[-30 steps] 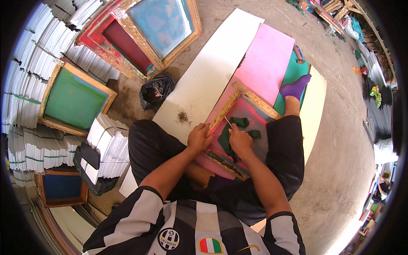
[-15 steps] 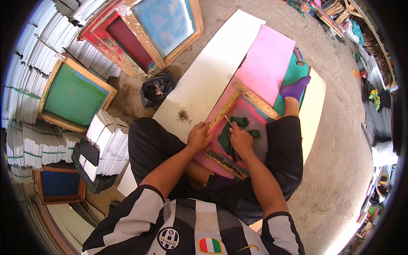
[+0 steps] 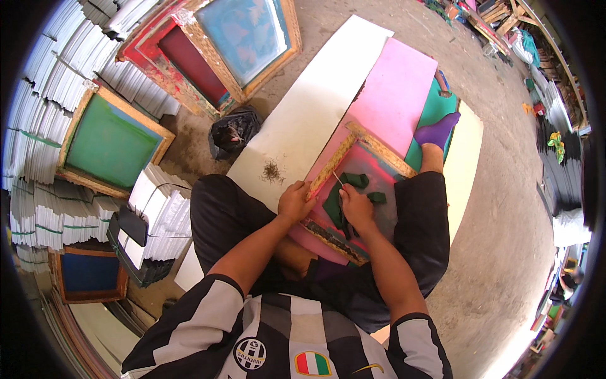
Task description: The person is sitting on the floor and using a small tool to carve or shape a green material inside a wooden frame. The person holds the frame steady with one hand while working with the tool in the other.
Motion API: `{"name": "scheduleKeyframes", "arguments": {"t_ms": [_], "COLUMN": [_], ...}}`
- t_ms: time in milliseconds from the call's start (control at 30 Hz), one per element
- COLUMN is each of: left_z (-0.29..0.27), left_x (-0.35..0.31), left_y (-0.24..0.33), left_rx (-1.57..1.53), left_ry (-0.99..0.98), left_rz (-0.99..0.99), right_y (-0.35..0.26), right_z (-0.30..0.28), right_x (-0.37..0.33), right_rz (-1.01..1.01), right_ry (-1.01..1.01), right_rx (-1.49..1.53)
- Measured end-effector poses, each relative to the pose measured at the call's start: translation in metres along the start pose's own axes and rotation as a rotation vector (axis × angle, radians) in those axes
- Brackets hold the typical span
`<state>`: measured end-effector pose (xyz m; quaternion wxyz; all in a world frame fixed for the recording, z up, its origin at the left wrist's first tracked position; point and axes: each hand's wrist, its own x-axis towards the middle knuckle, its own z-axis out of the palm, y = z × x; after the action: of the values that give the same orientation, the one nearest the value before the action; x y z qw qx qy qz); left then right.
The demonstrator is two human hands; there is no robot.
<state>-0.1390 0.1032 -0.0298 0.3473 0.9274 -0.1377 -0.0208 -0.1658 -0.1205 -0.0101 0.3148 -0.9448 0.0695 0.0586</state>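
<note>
While the left hand (image 3: 293, 201) clasps the left rail (image 3: 339, 155) of a stained, rectangular wooden frame (image 3: 384, 152) with see-through mesh (image 3: 386, 221), the right hand (image 3: 357, 207) grips a thin, pale, rod-like tool (image 3: 338, 179), its tip near that rail. Beneath and beside the right hand lies a dark green cloth strip (image 3: 331, 204). Beyond the left hand, a small heap of thin dark bits (image 3: 272, 171) sits on a long white sheet (image 3: 315, 95), with a crumpled black plastic bag (image 3: 234, 134) farther out.
</note>
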Motion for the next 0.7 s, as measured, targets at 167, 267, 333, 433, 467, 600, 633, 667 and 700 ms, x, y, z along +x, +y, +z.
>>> {"name": "scheduleKeyframes", "arguments": {"t_ms": [167,267,333,433,467,600,633,667,700], "left_z": [0.0,-0.001,0.0,0.002,0.0,0.0,0.001,0.001,0.002], "left_x": [0.0,-0.001,0.0,0.001,0.0,-0.001,-0.001,0.0,0.001], "left_y": [0.004,0.004,0.003,0.005,0.003,0.003,0.004,0.005,0.005], "left_rx": [-0.012,-0.012,-0.023,-0.025,-0.018,-0.016,-0.021,-0.02,-0.019], "left_ry": [0.015,0.016,0.018,0.017,0.021,0.025,0.023,0.021,0.02], "left_rz": [0.009,0.018,0.028,0.031,0.021,0.012,0.014,0.013,0.013], "right_y": [-0.006,0.004,0.021,0.037,0.024,0.015,0.017,0.021,0.025], "right_z": [-0.008,-0.011,-0.006,0.005,0.002,0.008,0.011,0.012,0.013], "right_x": [0.002,0.007,0.018,0.023,0.02,0.011,0.013,0.017,0.022], "right_rz": [0.068,0.002,-0.041,0.069,0.05,-0.079,-0.125,-0.015,0.095], "right_ry": [-0.018,-0.026,-0.098,-0.197,-0.137,0.083,0.128,0.011,-0.107], "right_rx": [-0.148,0.058,0.242,0.436,0.282,-0.063,-0.081,0.161,0.402]}}
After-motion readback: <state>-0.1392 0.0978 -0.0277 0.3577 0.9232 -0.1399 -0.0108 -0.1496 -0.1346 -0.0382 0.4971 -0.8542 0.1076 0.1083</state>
